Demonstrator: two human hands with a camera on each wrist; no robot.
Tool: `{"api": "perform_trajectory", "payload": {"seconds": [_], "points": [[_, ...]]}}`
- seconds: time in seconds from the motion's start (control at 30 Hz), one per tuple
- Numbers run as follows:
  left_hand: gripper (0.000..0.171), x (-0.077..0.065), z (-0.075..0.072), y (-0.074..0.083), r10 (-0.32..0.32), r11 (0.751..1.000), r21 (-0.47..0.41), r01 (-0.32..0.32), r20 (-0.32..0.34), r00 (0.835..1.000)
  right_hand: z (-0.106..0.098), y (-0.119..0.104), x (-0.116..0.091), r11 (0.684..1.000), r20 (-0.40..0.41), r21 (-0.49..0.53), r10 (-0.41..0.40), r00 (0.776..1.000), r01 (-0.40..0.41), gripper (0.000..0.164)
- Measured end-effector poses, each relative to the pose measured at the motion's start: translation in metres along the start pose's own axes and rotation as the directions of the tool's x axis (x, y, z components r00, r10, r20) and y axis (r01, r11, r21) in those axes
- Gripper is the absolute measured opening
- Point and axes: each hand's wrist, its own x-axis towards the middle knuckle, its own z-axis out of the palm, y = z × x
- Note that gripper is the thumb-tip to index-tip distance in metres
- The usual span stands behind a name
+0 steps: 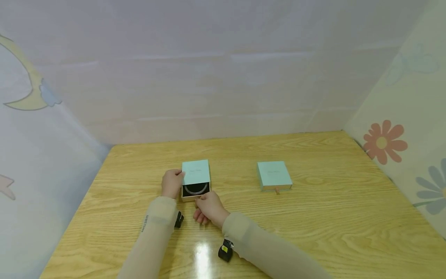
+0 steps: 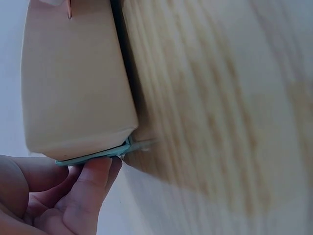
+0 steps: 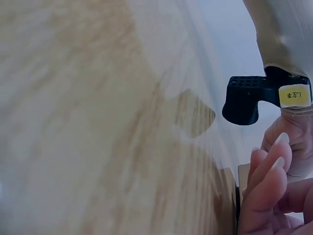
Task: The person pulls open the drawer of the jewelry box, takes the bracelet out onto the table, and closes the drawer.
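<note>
A pale turquoise slide-out gift box (image 1: 196, 171) lies left of the table's middle, its beige drawer (image 1: 188, 199) partly pulled out toward me. On the drawer's black lining rests a shiny bangle (image 1: 196, 193), half hidden under the sleeve. My left hand (image 1: 171, 183) grips the box's left side, thumb above; the left wrist view shows its fingers (image 2: 96, 171) at the turquoise edge. With thumb and index finger, my right hand (image 1: 211, 207) pinches at the drawer's front, where a ribbon tab (image 2: 69, 10) sticks out. The right wrist view hides that pinch.
A second turquoise box (image 1: 274, 174), closed, with a small ribbon tab (image 1: 277, 191), sits to the right on the wooden table (image 1: 324, 201). Black cameras (image 1: 225, 251) are strapped to both wrists. Fabric walls (image 1: 223, 85) stand behind and at the sides.
</note>
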Motion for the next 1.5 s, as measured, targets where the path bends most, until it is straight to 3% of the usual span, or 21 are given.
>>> {"api": "perform_trajectory", "payload": {"seconds": [0.27,1.03,1.5], "points": [[0.034,-0.0007,-0.0019,0.0005,0.004,1.000,0.018,-0.004,0.009,1.000,0.0034,0.0011,-0.0012,0.999,-0.025,0.033,0.007,1.000,-0.007,0.027],[0.035,-0.0005,-0.0032,-0.0030,-0.003,1.000,0.017,0.002,0.026,1.000,0.0065,0.0015,-0.0051,0.999,-0.016,0.044,0.023,1.000,-0.022,0.032],[0.036,0.0001,-0.0036,-0.0035,0.038,0.999,0.019,-0.039,0.032,0.999,0.0044,0.0017,-0.0062,0.999,-0.019,0.042,0.028,0.999,-0.027,0.031]]}}
